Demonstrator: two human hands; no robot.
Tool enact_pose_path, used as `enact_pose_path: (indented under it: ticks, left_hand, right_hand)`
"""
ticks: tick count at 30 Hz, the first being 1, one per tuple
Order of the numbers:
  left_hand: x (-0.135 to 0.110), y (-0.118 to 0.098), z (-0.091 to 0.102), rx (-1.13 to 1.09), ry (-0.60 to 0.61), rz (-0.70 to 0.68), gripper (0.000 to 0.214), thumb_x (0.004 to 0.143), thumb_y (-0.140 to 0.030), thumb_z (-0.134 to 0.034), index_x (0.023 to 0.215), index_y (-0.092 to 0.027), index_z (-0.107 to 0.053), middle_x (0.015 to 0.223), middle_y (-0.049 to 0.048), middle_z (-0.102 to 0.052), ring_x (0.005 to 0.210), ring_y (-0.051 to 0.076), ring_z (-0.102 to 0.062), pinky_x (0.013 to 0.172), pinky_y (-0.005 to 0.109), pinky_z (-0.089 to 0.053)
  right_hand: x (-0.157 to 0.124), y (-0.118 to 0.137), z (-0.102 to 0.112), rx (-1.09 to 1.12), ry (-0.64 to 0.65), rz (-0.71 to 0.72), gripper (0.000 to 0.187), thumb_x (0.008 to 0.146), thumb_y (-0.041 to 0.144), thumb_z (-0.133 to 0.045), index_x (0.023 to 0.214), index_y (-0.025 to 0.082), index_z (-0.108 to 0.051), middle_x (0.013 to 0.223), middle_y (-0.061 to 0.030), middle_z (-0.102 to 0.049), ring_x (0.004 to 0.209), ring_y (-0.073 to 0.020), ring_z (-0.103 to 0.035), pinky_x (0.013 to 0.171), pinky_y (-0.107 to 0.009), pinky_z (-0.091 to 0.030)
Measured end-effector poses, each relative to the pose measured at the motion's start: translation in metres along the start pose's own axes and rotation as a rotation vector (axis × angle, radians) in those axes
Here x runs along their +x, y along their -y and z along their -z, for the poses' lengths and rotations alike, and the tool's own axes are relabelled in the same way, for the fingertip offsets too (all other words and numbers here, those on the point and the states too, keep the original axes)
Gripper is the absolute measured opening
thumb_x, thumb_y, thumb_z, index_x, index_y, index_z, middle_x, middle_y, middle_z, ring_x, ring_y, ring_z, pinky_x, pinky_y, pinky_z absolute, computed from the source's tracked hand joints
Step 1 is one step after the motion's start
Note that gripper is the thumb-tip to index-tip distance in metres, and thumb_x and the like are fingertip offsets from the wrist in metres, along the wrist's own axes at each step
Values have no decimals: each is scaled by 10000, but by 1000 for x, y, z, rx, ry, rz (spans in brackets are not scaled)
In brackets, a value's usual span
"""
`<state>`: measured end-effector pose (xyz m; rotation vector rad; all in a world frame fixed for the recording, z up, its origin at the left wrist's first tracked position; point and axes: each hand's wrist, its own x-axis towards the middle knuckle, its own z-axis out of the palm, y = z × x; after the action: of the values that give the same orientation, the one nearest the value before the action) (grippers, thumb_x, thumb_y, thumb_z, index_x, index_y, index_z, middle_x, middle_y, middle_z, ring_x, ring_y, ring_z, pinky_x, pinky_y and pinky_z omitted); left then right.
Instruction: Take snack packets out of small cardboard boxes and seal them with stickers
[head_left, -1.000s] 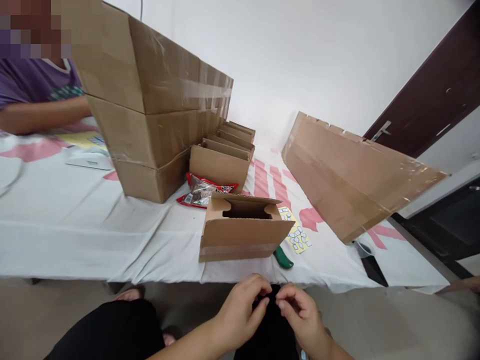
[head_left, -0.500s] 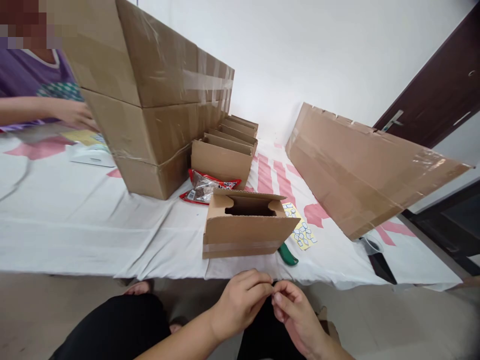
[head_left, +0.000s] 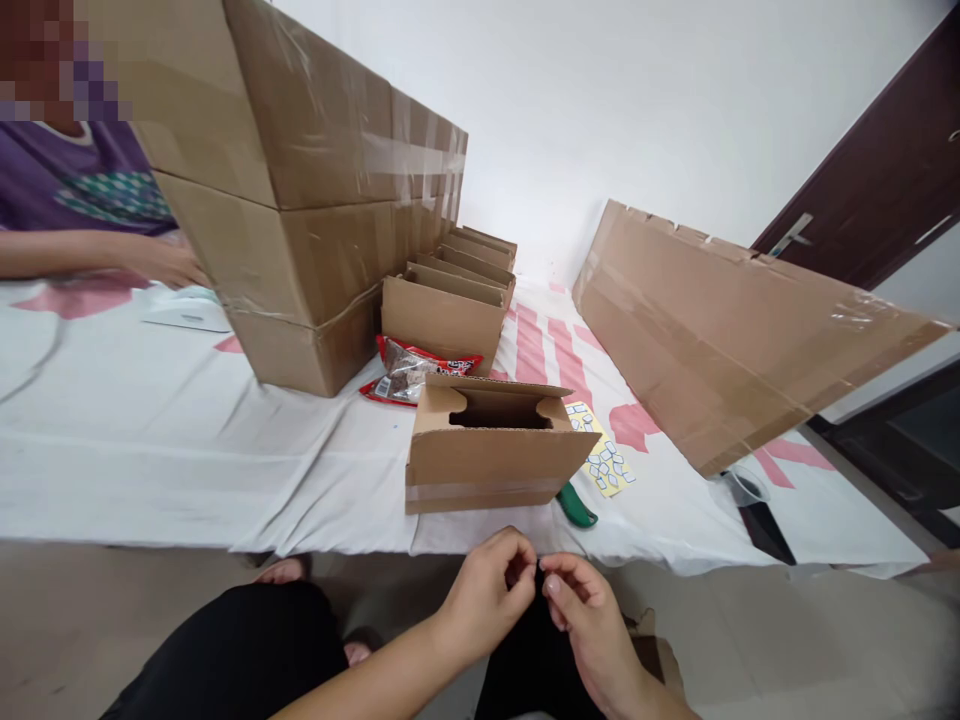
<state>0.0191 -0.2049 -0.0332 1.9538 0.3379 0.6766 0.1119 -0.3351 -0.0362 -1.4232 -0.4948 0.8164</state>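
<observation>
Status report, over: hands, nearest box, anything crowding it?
Left grip and right grip: curled, close together, contents unclear. Nearest box: upright, top open. Around it: red-edged packet behind left, green object at right.

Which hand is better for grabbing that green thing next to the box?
Probably the right hand. The green thing lies almost straight ahead of it, by the right end of the cardboard box. The left hand is farther left, in front of the box.
</observation>
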Motion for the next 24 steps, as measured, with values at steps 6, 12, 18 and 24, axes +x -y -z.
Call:
enact_pose_path:
  ticks: [6, 12, 18, 24]
  left_hand:
    - [2, -4, 1, -165, -26, 185, 66, 771, -182, -539, 755, -177, -603, 701, 10, -607, 634, 143, -552, 593, 237, -432]
    - [2, -1, -1, -223, -90, 190, 66, 717, -146, -519, 667, -185, -535, 637, -19, -533, 600, 129, -494, 566, 224, -390]
    - [7, 9, 9, -322, -143, 142, 93, 719, -162, -503, 634, -193, -481, 645, -22, -501, 620, 130, -478, 588, 236, -394]
    - [9, 7, 15, -497, -58, 260, 139, 778, -305, -577, 823, -175, -595, 757, 13, -605, 637, 141, -564, 600, 256, -455]
  right_hand:
    - [-1, -3, 1, -71, 65, 62, 417, 780, 459, -707, 1122, 223, -666, 738, 21, -539, 560, -76, -423, 520, -220, -340]
    - [-4, -1, -3, -39, 196, 28, 521, 769, 487, -708, 1226, 253, -621, 742, 16, -539, 554, -78, -427, 507, -218, -343]
    - [-6, 2, 3, -12, 237, 55, 433, 788, 488, -689, 1142, 239, -666, 746, -5, -571, 547, -75, -437, 502, -216, -353]
    - [1, -2, 9, 15, 253, 103, 454, 809, 488, -668, 1203, 268, -624, 758, -5, -580, 513, -64, -420, 470, -202, -337]
